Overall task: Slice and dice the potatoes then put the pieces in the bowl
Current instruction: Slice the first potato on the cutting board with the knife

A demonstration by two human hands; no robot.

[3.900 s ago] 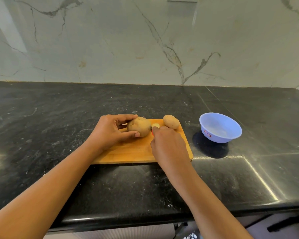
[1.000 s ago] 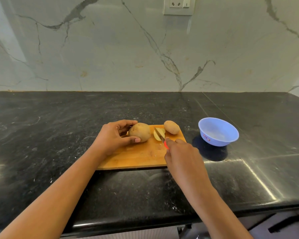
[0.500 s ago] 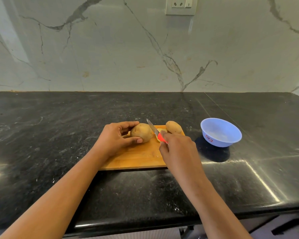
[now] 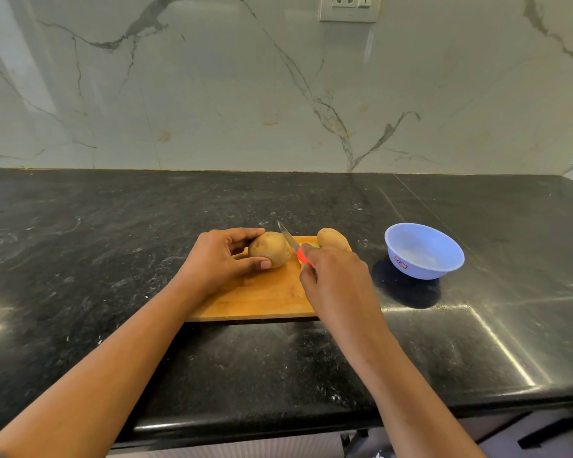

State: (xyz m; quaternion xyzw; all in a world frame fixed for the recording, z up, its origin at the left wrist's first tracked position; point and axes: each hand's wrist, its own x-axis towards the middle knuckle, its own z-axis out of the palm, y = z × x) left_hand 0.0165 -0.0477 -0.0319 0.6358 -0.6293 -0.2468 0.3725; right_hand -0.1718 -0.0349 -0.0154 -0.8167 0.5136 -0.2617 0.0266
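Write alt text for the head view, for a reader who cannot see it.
A person's left hand holds a potato on a wooden board while the right hand grips a knife beside it. Another potato shares the board; a blue bowl stands to its right.

The tabletop (image 4: 113, 233) is black polished stone with pale flecks and straight joint lines, set against a marble-patterned wall (image 4: 212, 94). Two items lie directly on it. The wooden cutting board (image 4: 262, 299) lies flat at centre. The light blue bowl (image 4: 420, 269) stands upright to the right of the board, apart from it, with a red label (image 4: 401, 262) on its side.
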